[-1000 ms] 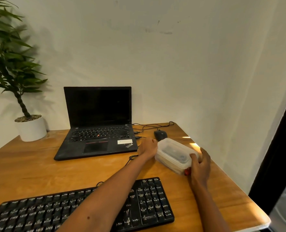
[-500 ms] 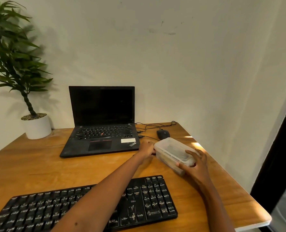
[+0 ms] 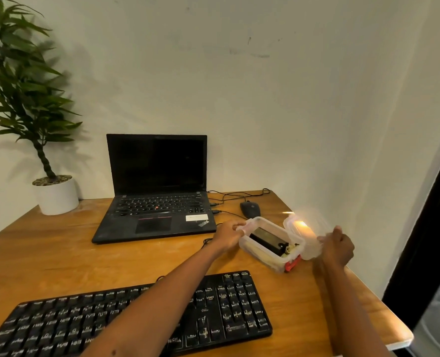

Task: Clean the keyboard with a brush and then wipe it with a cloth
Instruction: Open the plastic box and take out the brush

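Left hand (image 3: 227, 234) — fingers curled on the container (image 3: 259, 256) rim; right hand (image 3: 338, 247) fingers clench the lid (image 3: 306, 234).

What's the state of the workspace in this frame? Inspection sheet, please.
Surface: wooden desk, with a sunlit patch near the right edge.
Job's things: black keyboard at the near edge; clear box open, with a dark item inside; brush and cloth not identifiable.
Clutter: open laptop with a dark screen, mouse, potted plant.
Hands: left hand holds the box's rim; right hand grips the lid, raised clear of the opening.
Cables: thin black cables run from the laptop's right side; one loops by the left wrist.
Surroundings: white wall; dark door frame at right.
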Tool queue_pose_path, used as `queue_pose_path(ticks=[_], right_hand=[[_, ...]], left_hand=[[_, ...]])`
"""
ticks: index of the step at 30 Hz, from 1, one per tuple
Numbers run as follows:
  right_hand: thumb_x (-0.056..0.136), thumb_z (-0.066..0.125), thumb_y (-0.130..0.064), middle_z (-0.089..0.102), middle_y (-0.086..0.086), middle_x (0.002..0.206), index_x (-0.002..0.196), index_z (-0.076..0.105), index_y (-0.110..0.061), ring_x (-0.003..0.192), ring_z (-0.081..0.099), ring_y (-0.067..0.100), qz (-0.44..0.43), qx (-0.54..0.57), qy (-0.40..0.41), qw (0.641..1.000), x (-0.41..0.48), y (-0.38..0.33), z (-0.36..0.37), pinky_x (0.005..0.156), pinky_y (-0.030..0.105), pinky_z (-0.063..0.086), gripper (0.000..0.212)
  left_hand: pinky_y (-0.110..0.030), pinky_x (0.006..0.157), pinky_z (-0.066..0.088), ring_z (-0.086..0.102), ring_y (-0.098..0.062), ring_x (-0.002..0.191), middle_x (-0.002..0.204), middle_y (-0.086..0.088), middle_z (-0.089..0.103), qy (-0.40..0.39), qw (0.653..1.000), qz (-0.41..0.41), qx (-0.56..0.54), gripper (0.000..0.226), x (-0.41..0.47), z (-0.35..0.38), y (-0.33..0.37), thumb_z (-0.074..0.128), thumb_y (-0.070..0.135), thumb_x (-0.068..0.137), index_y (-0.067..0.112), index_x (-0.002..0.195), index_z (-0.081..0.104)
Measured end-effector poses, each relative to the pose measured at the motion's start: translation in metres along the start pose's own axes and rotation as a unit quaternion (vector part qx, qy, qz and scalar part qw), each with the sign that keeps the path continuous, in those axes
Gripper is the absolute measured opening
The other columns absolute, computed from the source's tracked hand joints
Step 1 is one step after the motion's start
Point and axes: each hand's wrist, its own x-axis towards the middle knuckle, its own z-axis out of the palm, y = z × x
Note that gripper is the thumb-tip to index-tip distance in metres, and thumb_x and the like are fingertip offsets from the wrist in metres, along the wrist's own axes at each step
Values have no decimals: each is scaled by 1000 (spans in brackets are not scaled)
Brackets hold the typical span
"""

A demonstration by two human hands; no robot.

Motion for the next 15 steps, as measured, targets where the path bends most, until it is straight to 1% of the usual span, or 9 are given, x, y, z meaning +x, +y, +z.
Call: queue_pose_path(ticks=[2,4,7,10,12,15], right_hand=[[100,30,-21,61,26,109,109,56,9,100,56,40,6,-49,9,999,5,1,-3,90,44,44,41],[99,30,-16,57,28,115,112,55,9,106,52,43,7,-111,-4,994,10,5,-6,92,46,42,37],[96,36,-14,57,26,114,107,58,6,109,48,42,-4,-247,-22,969,15,13,-11,96,47,35,32],[95,40,-13,57,24,111,104,61,5,109,45,39,-22,-349,-34,936,18,22,-14,93,43,36,30],[94,41,-13,58,22,110,104,60,4,108,46,37,-28,-396,-50,916,19,25,-15,92,42,38,28],[93,42,-12,57,21,110,105,59,3,108,46,36,-30,-427,-57,902,19,27,-14,93,40,37,25]], left_hand=[[-43,97,48,51,-26,119,135,-10,50,1,1000,-10,-7,39,0,0,-1,55,13,93,14,132,52],[-43,97,48,53,-26,118,134,-11,51,2,999,-25,-27,39,2,0,-3,55,13,93,16,132,52],[-43,97,48,55,-27,116,134,-11,52,-6,998,-50,-49,41,4,-2,-4,55,11,92,18,132,51],[-41,97,48,55,-27,117,135,-11,50,-8,997,-54,-56,41,5,-2,-4,56,9,91,16,132,51],[-38,94,50,56,-27,115,133,-11,51,-8,996,-55,-63,41,5,-2,-4,56,9,92,16,132,51],[-37,87,54,60,-27,107,131,-13,53,-3,995,-60,-75,42,5,-1,-5,57,9,91,16,132,51]])
